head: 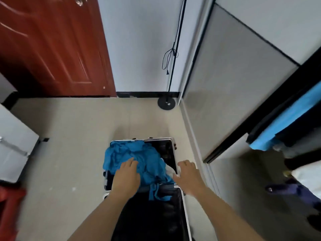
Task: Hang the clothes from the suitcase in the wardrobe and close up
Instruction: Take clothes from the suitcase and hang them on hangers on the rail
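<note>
An open black suitcase (pixel 174 153) with a silver rim lies on the floor below me. A crumpled blue garment (pixel 147 160) fills its far half and spills over the hinge. My left hand (pixel 127 176) rests on the garment's left part, fingers spread on the cloth. My right hand (pixel 188 176) hovers over the suitcase's right rim with fingers straight, holding nothing. The wardrobe (pixel 234 94) stands at the right, its grey sliding door pushed back. Blue and dark clothes (pixel 284 122) hang inside the opening.
A red-brown door (pixel 52 46) stands at the far left. A black lamp stand with a round base (pixel 166 102) is in the corner by the wardrobe. White furniture (pixel 15 140) sits at the left. Dark clothing (pixel 293 190) lies low in the wardrobe.
</note>
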